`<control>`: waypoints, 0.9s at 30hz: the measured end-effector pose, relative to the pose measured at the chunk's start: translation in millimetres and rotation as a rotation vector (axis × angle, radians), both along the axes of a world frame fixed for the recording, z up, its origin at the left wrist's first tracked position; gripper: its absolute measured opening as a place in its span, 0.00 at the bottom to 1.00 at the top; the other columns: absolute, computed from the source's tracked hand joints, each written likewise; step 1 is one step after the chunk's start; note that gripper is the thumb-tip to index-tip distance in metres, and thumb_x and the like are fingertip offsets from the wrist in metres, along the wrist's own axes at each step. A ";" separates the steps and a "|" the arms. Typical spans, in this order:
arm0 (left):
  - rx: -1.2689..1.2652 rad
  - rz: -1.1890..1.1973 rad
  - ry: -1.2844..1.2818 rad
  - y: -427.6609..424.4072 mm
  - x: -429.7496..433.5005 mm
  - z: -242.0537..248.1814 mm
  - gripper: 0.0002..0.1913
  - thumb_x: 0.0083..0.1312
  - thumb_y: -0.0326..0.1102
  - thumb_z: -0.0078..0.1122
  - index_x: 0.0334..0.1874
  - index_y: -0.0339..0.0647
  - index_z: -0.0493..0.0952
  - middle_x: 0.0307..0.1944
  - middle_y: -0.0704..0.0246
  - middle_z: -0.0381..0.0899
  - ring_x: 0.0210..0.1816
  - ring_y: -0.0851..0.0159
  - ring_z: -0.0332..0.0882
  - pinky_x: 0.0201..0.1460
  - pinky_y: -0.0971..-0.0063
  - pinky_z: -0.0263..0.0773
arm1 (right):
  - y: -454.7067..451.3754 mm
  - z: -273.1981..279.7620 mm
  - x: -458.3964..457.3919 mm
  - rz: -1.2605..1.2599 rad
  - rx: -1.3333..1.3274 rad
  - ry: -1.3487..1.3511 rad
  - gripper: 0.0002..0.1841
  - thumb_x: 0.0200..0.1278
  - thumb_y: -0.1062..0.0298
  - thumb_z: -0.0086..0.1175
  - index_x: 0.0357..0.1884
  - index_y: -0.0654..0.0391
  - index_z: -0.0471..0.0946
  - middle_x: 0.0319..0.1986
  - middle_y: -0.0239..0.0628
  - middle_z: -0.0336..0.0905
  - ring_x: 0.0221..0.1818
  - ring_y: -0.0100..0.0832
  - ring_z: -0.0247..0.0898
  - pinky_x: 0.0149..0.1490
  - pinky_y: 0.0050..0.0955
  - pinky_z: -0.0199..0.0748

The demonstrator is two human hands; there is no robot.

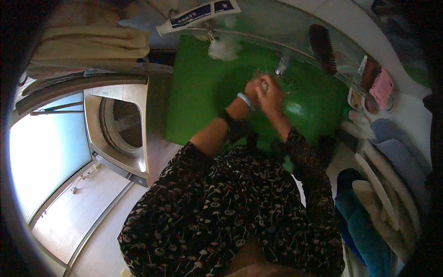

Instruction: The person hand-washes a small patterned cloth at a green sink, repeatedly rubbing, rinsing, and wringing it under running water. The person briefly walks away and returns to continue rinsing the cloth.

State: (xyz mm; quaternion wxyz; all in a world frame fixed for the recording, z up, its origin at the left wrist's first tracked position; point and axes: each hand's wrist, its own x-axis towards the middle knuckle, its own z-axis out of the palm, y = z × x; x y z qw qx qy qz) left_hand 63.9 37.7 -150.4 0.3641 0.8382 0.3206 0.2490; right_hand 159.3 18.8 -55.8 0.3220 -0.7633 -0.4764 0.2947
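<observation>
My left hand (253,90) and my right hand (272,97) are pressed together over a green washbasin (193,86). Both look blurred. A small pale patch shows between the fingers; whether it is foam or a held object I cannot tell. A pale bracelet (246,101) circles my left wrist, with a dark band (226,117) lower on the forearm. Just beyond the hands, to their right, is a metal faucet (282,65). Dark patterned sleeves (308,162) are pushed up on both arms.
Along the shelf (263,39) behind the basin lie a white-and-blue tube (199,15) and a dark comb-like brush (322,48). A white mesh puff (223,49) hangs beneath it. A front-loading washing machine (116,128) stands left; towels (367,221) hang right.
</observation>
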 end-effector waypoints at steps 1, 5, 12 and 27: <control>-0.041 -0.015 0.048 1.4 -1.2 -1.2 0.21 0.64 0.42 0.56 0.58 0.42 0.70 0.49 0.63 0.76 0.50 0.58 0.74 0.52 0.66 0.72 | -5.0 2.1 -5.3 0.125 0.166 -0.059 0.19 0.60 0.47 0.56 0.32 0.55 0.75 0.28 0.39 0.78 0.25 0.42 0.76 0.28 0.40 0.71; -0.211 -0.056 0.316 5.3 1.9 -4.2 0.23 0.61 0.41 0.58 0.58 0.41 0.69 0.49 0.61 0.77 0.50 0.52 0.75 0.53 0.63 0.72 | -8.0 7.7 8.3 -0.121 0.010 0.235 0.19 0.64 0.49 0.52 0.40 0.56 0.75 0.33 0.43 0.80 0.35 0.44 0.79 0.38 0.41 0.76; -0.886 0.276 -0.186 19.5 5.1 21.8 0.26 0.59 0.45 0.59 0.57 0.40 0.69 0.45 0.60 0.78 0.47 0.53 0.76 0.52 0.60 0.73 | -28.5 -22.8 0.9 -0.010 0.067 0.060 0.21 0.67 0.49 0.49 0.48 0.58 0.73 0.38 0.43 0.79 0.37 0.40 0.77 0.42 0.38 0.76; -0.971 0.320 -0.579 33.2 -7.9 -24.8 0.17 0.67 0.45 0.53 0.50 0.40 0.71 0.42 0.65 0.79 0.43 0.59 0.77 0.44 0.66 0.74 | -38.5 -23.9 -17.2 0.126 0.188 0.398 0.17 0.66 0.49 0.52 0.47 0.50 0.73 0.42 0.32 0.78 0.40 0.32 0.74 0.46 0.30 0.71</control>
